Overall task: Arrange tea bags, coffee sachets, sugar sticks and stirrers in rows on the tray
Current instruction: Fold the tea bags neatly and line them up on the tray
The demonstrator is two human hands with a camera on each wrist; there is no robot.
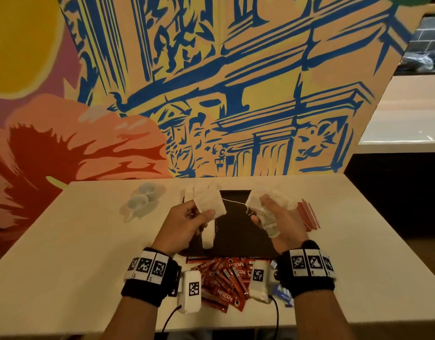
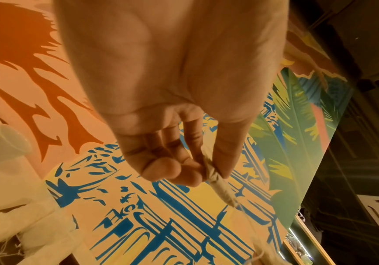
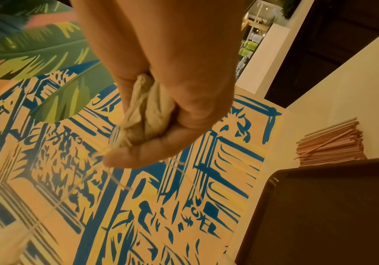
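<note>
Both hands are raised over a dark tray [image 1: 238,239]. My left hand [image 1: 203,210] pinches one white tea bag [image 1: 212,201] between thumb and fingers; the left wrist view shows the tea bag [image 2: 217,181] crumpled in that pinch. My right hand [image 1: 261,208] grips a bunch of tea bags [image 1: 275,196], seen squeezed in its fist as a wad of tea bags [image 3: 144,116]. Thin strings [image 1: 236,203] run between the two hands. Another white bag [image 1: 207,236] shows below the left hand at the tray's left edge.
Red coffee sachets [image 1: 223,280] lie heaped at the table's near edge, with blue packets [image 1: 282,293] beside them. Pink stirrers [image 1: 307,214] are stacked right of the tray. Two white cups [image 1: 140,200] stand back left. More tea bags [image 1: 190,192] lie behind the left hand. A painted wall rises behind the table.
</note>
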